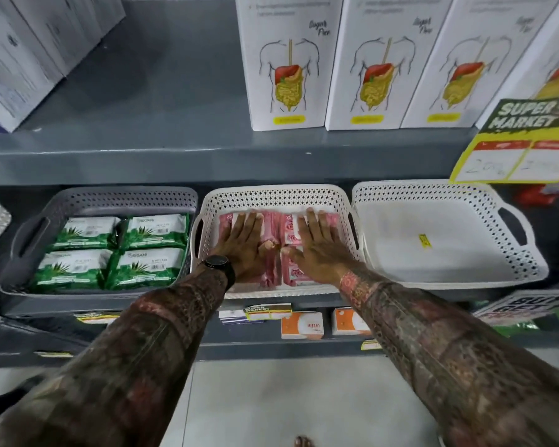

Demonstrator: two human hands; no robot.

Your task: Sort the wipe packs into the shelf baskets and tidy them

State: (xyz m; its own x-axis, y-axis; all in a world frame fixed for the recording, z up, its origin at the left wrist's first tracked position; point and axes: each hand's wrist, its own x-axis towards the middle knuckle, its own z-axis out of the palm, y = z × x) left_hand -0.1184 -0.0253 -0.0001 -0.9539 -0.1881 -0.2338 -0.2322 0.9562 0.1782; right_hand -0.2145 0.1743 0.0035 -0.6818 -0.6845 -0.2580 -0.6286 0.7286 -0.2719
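Three perforated baskets stand side by side on the grey shelf. The grey basket [104, 198] on the left holds several green wipe packs [110, 250]. The white middle basket [278, 195] holds pink wipe packs [271, 269]. My left hand [242, 243] lies flat, fingers spread, on the left pink packs, a black watch on its wrist. My right hand [317, 246] presses flat on the right pink packs. Neither hand grips a pack. The white basket on the right [449, 195] holds only a small yellow sticker [424, 241].
White boxes with a digestive-tract drawing [288, 62] stand on the upper shelf, plain white boxes [20, 53] at the upper left. A yellow and green supermarket price sign [517, 143] hangs at the right. Orange boxes [302, 325] sit on the lower shelf. The floor lies below.
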